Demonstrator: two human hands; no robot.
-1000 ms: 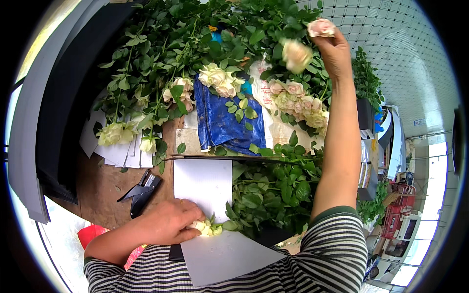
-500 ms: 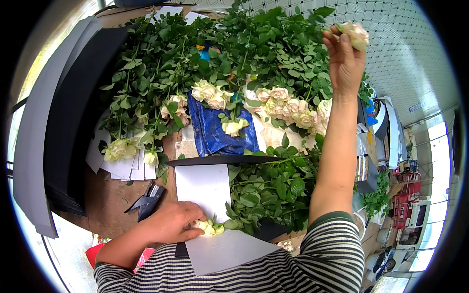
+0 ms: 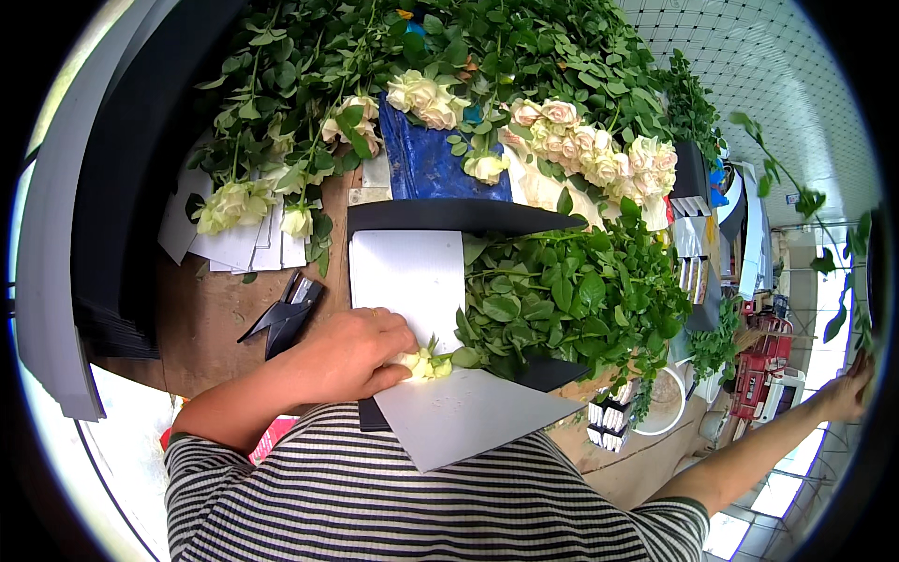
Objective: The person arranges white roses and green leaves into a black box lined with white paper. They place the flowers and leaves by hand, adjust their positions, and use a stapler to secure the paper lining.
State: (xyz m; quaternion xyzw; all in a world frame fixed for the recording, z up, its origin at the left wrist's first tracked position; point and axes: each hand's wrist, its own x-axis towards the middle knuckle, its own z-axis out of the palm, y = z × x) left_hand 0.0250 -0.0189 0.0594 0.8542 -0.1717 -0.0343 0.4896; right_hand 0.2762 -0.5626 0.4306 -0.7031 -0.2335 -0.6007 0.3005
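My left hand [image 3: 361, 351] is closed with thumb and fingertips on a pale yellow rose [image 3: 429, 364]. That rose lies at the near edge of a white sheet [image 3: 408, 281], beside a grey sheet [image 3: 468, 412]. Leafy rose stems [image 3: 562, 300] run from there to the right between the sheets and a curved black board [image 3: 459, 216]. Far out to the right, my right hand [image 3: 847, 389] is closed on a rose; its leafy stem [image 3: 810, 201] rises above the hand. The bloom is not visible at the picture's rim.
A black stapler-like tool [image 3: 288, 309] lies left of my hand. Behind are heaped rose stems [image 3: 356, 56], cream blooms [image 3: 585, 150] and a blue plastic wrap [image 3: 426, 159]. Stacked black boards [image 3: 140, 187] stand at left. A white bucket [image 3: 660, 398] is on the floor at right.
My right hand has swung from the far upper right down to the right rim, carrying the rose. The left hand keeps its hold; the view has shifted.
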